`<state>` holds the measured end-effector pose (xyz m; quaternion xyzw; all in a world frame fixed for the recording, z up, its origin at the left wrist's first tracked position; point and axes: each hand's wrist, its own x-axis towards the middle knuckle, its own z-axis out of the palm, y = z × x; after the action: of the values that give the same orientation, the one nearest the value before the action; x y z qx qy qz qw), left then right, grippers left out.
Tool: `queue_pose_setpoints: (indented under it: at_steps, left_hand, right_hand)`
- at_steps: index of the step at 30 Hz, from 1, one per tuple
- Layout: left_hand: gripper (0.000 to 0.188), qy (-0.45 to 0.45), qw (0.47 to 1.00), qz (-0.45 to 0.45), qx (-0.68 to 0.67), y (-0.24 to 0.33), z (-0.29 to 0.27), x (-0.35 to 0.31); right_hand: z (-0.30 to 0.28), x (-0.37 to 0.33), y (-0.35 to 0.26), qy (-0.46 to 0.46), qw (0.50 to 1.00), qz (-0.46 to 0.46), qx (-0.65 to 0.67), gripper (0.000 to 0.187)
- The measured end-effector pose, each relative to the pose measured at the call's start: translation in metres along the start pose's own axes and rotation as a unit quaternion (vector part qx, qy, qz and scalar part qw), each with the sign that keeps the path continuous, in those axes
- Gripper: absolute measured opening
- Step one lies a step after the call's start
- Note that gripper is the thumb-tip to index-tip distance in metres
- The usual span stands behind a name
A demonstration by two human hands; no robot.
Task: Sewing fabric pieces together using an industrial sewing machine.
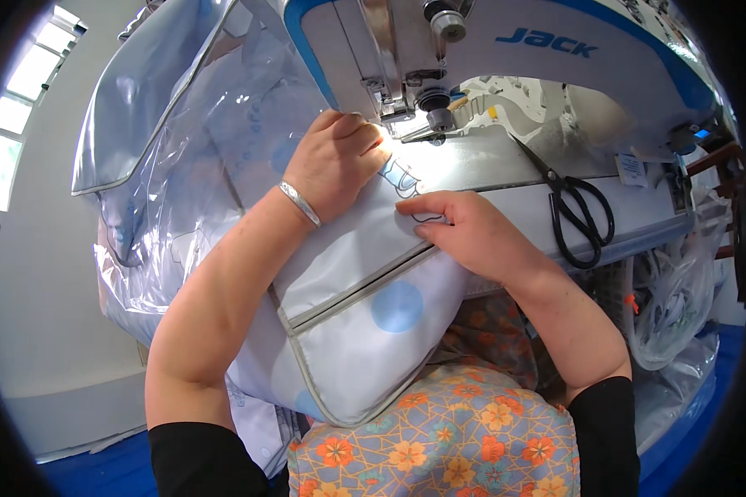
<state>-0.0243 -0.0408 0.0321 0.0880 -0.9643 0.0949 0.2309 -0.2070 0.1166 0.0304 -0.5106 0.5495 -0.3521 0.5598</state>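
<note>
A white sheet of coated fabric [348, 265] with pale blue dots, grey binding and a grey zipper-like strip spreads under both hands and down over my lap. Close to the lit presser foot [396, 112] of a sewing machine [506, 41], my left hand [340, 157] is closed with curled fingers on the fabric's edge; its fingertips are partly hidden. My right hand [477, 236] lies on the fabric nearer to me, index finger stretched out and thumb apart from it. A blue printed drawing [402, 178] shows between the two hands.
Black-handled scissors [576, 211] lie on the machine bed right of my right hand. Clear plastic and more fabric [174, 166] are heaped at left. A patterned apron [439, 439] covers my lap. Clear plastic bags [671, 298] hang at the right.
</note>
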Motion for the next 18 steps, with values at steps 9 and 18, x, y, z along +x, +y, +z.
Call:
queue_pose_setpoints:
  at_steps: [9, 18]
  left_hand:
    - [0.021, 0.061, 0.992, -0.006, 0.113, 0.0017, -0.0096, -0.0022]
    - [0.015, 0.041, 0.998, 0.024, 0.051, -0.0081, -0.0074, -0.0014]
  right_hand:
    - [0.0015, 0.0031, 0.0002, 0.01, 0.999, 0.024, 0.023, 0.036]
    - [0.0028, 0.0038, -0.0002, 0.019, 1.0, 0.014, 0.018, 0.036]
